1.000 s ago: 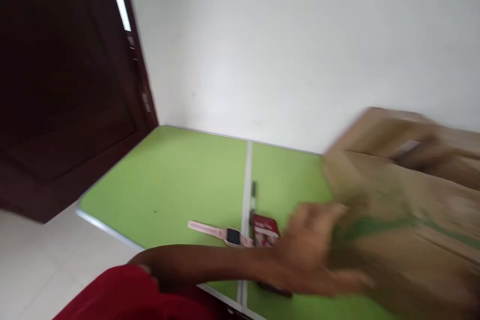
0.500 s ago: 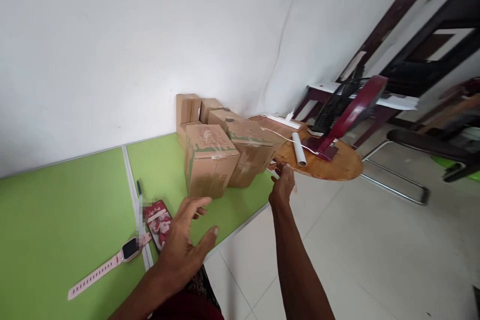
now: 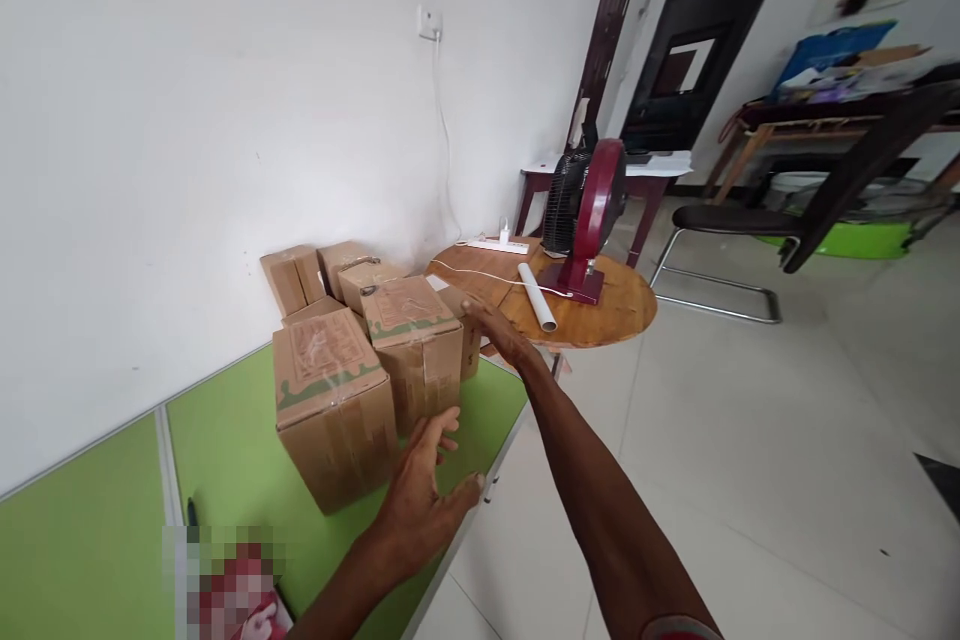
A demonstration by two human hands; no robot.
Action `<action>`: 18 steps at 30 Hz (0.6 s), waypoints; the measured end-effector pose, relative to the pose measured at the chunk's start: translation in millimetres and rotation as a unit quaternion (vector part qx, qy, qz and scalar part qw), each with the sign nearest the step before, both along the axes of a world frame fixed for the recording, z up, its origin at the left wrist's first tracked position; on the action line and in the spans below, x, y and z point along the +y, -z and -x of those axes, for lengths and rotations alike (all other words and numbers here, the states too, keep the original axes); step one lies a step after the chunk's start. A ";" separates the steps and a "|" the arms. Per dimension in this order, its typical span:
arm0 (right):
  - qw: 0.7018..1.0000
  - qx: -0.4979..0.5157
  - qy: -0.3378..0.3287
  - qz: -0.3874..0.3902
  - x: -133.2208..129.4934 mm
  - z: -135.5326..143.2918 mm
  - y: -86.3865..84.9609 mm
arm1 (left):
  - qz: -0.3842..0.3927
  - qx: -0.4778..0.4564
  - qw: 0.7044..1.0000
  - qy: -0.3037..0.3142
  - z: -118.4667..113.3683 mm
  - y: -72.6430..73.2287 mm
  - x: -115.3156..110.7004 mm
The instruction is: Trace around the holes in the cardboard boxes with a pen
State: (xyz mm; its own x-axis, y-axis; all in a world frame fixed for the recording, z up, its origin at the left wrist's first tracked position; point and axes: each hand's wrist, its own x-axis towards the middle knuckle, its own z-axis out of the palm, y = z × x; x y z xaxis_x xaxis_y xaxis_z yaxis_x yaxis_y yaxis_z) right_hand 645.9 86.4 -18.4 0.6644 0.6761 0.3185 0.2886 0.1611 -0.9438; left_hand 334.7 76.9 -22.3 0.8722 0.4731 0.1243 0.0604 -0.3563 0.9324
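My left hand [image 3: 424,495] hangs over the green table [image 3: 480,400], thumb and fingers spread with nothing between them. It is nearest to the front cardboard box [image 3: 337,420] and a second taped cardboard box [image 3: 420,360] beside it. My right hand [image 3: 499,330] reaches out with straight fingers at the right side of the boxes, by a partly hidden cardboard box [image 3: 470,350]. Whether its fingertips touch that box I cannot tell. Smaller cardboard boxes [image 3: 292,275] stand behind, against the wall.
Past the boxes, a round wooden table [image 3: 622,310] carries a dark red fan [image 3: 592,210], a white tube [image 3: 538,298] and a power strip [image 3: 495,245]. A pen [image 3: 193,515] and a blurred red item [image 3: 240,600] lie front left. A black chair [image 3: 739,220] stands right.
The view has swung right and nearer the boxes. My right hand has moved in from beyond the table edge to the boxes' right side. The watch has left the view.
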 end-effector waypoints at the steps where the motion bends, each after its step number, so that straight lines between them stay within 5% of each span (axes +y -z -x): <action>1: 1.000 -0.013 0.004 0.014 -0.9 -0.6 -0.8 | 0.003 0.001 1.000 -0.001 -5.1 3.0 2.2; 7: 0.988 -0.063 0.139 0.025 10.1 24.4 13.7 | 0.030 0.016 0.999 -0.021 -11.4 19.3 5.2; 12: 0.968 -0.009 0.249 0.002 10.8 45.5 23.9 | 0.027 0.025 0.999 -0.014 11.9 14.5 1.9; 18: 0.928 0.041 0.355 -0.104 -83.5 78.4 -2.6 | 0.034 -0.020 0.998 -0.056 76.7 4.4 -15.2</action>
